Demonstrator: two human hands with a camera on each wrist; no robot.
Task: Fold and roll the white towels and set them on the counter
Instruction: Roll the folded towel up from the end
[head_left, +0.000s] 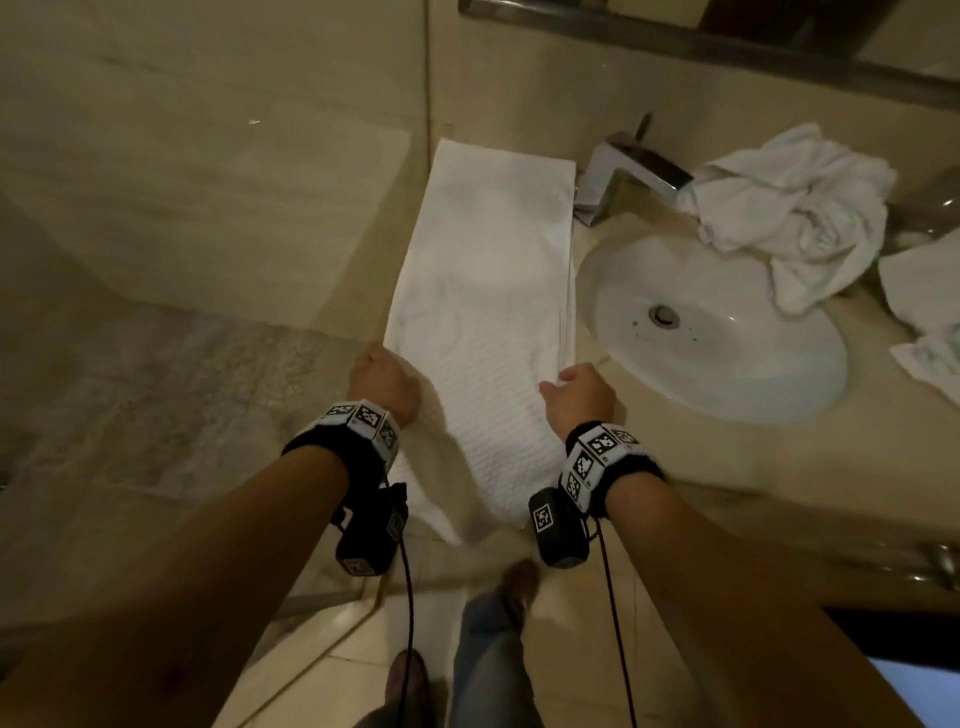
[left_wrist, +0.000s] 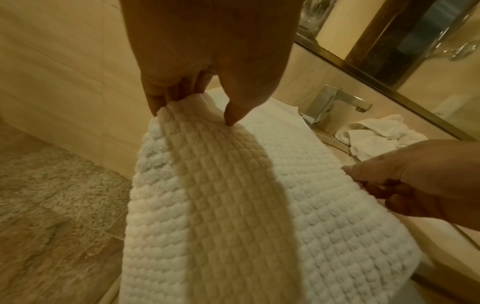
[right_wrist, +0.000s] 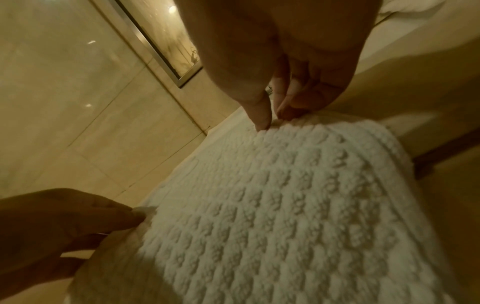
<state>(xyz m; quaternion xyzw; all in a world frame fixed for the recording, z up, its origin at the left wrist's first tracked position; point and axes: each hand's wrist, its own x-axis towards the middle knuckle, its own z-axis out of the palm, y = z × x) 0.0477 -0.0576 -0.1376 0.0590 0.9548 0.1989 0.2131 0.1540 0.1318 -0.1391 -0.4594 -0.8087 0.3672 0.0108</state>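
left hand (head_left: 385, 382): we pinch the folded towel's (head_left: 488, 291) left edge
right hand (head_left: 582, 395): we pinch its right edge
towel: flat lengthwise on surface (head_left: 727, 447), near end overhanging, left of sink (head_left: 727, 374)

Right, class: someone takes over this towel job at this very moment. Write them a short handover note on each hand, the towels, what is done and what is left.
Left hand: pinches the left edge of the folded waffle towel.
Right hand: pinches its right edge.
The towel lies as a long strip on the counter left of the sink, its near end hanging over the counter edge.
Done: lengthwise fold.
Left: roll it and set it down; then the crumpled towel by the faucet.
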